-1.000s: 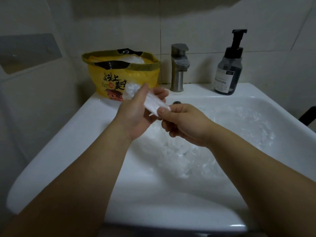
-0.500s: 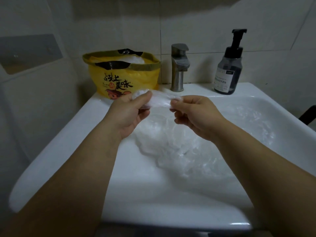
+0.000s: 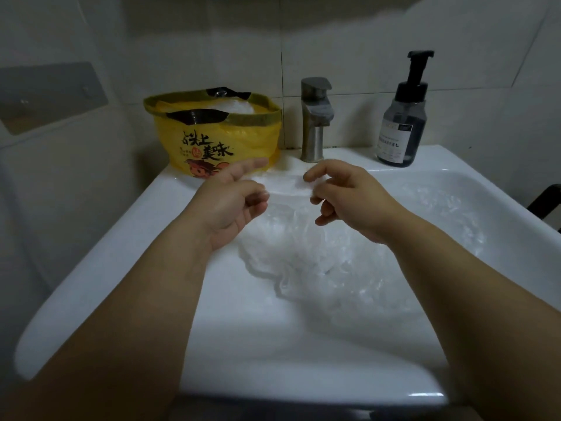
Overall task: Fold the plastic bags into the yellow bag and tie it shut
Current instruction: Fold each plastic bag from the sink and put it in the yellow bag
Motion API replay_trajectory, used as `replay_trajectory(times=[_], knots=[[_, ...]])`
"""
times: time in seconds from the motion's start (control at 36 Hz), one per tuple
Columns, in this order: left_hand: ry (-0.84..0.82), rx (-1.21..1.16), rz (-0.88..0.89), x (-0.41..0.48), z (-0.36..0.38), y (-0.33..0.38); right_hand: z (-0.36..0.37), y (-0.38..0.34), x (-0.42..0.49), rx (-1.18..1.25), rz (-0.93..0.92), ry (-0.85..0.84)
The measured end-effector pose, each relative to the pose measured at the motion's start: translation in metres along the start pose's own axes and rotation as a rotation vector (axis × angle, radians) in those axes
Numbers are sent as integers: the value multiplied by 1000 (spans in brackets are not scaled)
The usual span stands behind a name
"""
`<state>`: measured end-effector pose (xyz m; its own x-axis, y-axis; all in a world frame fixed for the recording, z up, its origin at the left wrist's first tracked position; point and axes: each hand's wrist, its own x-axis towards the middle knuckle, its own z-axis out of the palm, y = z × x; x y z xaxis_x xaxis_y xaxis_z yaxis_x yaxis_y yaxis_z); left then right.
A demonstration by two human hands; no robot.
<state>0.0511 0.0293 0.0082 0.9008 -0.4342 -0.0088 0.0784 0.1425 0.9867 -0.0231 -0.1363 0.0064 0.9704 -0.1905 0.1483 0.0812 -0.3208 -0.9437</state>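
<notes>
The yellow bag (image 3: 212, 141) stands open on the sink's back-left ledge, with white plastic (image 3: 233, 106) showing inside its mouth. Over the basin, a clear plastic bag (image 3: 288, 235) hangs between my hands. My left hand (image 3: 233, 202) holds its upper edge with curled fingers, thumb pointing towards the yellow bag. My right hand (image 3: 349, 199) pinches the other end of that edge just in front of the faucet. Several more crumpled clear bags (image 3: 440, 217) lie in the basin to the right; motion blur hides the exact finger contact.
The white sink (image 3: 91, 268) fills the view. A metal faucet (image 3: 315, 117) stands at the back centre and a dark pump bottle (image 3: 403, 126) at the back right. A tiled wall with a metal plate (image 3: 51, 92) is on the left, and a dark object (image 3: 546, 199) sits at the right edge.
My hands have moved apart. The bag, bunched into a narrow roll between them a second ago, is now spread wider and hangs down into the basin.
</notes>
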Motion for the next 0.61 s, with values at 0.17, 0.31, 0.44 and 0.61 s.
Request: replay_trajectory(times=[0.17,0.31,0.44,0.61], knots=[[83,242,66,-2,3,-2,2,4,2,-97,-2,79],[-12,272,114,-4,-1,0,-6,5,0,-205,-52,103],[2,627,238,-4,-6,-8,-6,10,0,-315,-92,106],[71,611,333,-2,-6,-9,-7,13,3,-320,-139,156]])
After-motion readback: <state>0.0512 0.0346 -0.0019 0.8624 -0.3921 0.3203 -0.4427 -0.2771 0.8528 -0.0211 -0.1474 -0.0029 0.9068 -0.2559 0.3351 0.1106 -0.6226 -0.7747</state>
